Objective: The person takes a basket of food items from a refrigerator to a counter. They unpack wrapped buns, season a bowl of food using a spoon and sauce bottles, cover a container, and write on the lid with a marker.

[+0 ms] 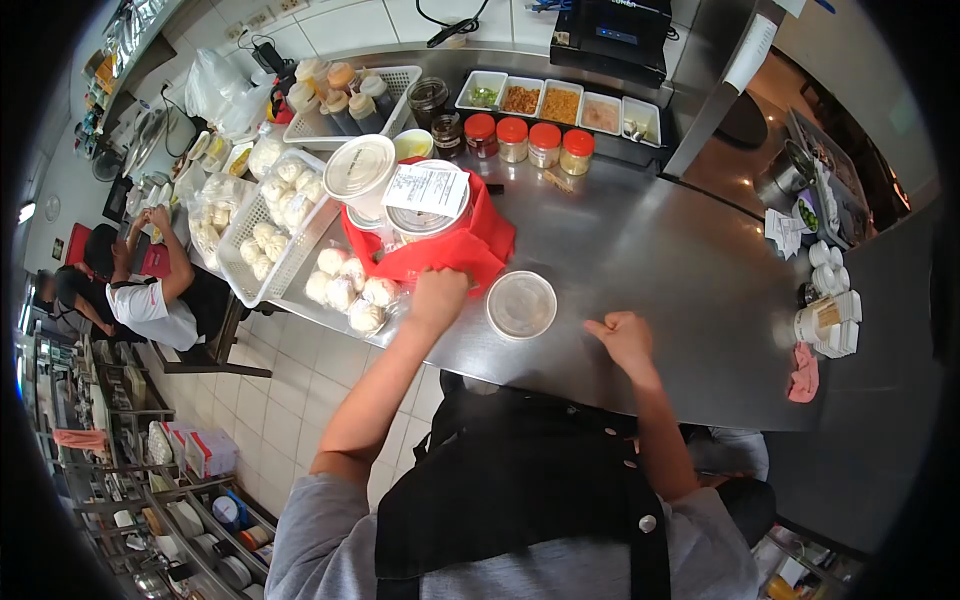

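Observation:
My left hand is closed on the near edge of a red bag, its fingers curled against the cloth-like material. Inside the bag stand lidded round tubs; one tub has a printed paper receipt on its lid. Another lidded tub sits higher, at the bag's left side. To the right of the bag, a round container with a clear lid rests on the steel counter, between my hands and touched by neither. My right hand hovers beyond it, fingers curled in and thumb pointing left, with nothing visible in it.
Wrapped white buns lie left of the bag, beside a white basket of more buns. Red-lidded jars and topping trays line the back. Sauce bottles stand in a basket. A co-worker is at the left.

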`<state>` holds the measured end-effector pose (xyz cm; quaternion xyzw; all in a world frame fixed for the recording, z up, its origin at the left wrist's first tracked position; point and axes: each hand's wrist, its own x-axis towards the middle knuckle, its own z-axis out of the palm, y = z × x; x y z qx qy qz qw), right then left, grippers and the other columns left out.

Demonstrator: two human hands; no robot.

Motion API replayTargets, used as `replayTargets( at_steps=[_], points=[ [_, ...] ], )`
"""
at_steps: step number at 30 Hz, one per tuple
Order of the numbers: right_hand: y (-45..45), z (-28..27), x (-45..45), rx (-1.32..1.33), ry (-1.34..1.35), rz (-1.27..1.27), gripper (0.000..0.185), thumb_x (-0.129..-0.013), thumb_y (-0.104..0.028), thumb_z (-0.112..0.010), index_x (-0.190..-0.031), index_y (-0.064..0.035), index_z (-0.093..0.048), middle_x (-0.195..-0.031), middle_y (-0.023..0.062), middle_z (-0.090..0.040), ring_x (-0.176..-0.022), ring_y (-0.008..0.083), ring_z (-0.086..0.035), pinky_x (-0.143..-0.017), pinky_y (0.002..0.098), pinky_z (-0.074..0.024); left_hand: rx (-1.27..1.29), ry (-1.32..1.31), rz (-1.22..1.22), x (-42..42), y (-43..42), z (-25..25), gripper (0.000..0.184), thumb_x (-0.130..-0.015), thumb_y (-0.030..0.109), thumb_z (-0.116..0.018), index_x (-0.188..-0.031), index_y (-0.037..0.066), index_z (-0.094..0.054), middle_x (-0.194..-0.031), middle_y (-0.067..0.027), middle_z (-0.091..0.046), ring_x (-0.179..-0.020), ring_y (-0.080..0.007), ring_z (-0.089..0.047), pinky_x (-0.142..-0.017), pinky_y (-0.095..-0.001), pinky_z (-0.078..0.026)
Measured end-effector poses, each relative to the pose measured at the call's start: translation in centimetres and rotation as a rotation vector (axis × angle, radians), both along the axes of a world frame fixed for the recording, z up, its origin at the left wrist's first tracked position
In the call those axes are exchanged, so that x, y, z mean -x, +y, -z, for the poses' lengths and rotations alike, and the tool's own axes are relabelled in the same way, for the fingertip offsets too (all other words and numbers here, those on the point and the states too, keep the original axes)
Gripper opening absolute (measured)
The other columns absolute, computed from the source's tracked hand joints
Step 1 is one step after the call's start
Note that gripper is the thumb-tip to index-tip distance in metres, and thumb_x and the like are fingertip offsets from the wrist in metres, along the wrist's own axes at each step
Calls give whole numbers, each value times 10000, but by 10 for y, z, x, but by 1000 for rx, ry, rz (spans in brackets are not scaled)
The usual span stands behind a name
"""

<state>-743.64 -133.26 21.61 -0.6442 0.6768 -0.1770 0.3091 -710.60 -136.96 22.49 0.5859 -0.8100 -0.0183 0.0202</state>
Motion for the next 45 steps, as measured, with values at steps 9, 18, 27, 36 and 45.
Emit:
replayTargets(
  at_steps=[9,18,27,36,45],
  points=[
    [-20,42,-49,-31,166,-95,478,-746,-499,-729,-601,-61,-604,-688,153,-631,-647,354,-614,-580,472,-443,-320,711,-359,20,18,39,253,-919,302,-567,-868,88,-691,-777,-178,-669,-764,-377,-657,-695,-450,-508],
    [-29,44,-44,-17,144,-149,376,-740,-396,-742,-601,-77,-600,-647,148,-621,-614,356,-607,-575,478,-436,28,752,-440,43,23,66,191,-829,217,-682,-843,26,-677,-882,-161,-651,-874,-351,-624,-772,-421,-494],
    [-29,52,-43,-77,110,-148,339,-751,-355,-732,-611,-75,-603,-637,150,-611,-587,340,-596,-573,469,-441,-383,1096,-711,59,42,36,668,-1031,505,-303,-1036,-47,-678,-991,-255,-672,-987,-354,-637,-870,-394,-470],
    [-25,69,-32,-82,58,-96,162,-767,-237,-692,-771,-75,-700,-763,161,-666,-705,352,-655,-637,428,-498,-293,1240,-345,90,57,14,366,-1007,350,-508,-1201,44,-452,-1127,-174,-587,-1073,-278,-590,-930,-358,-447],
    [-21,70,-33,-72,21,-58,129,-758,-204,-656,-719,-81,-653,-724,156,-646,-710,372,-640,-630,472,-491,-815,1553,-431,72,42,14,351,-915,312,-624,-1085,136,-372,-1151,-104,-502,-1064,-178,-498,-928,-342,-401]
  ],
)
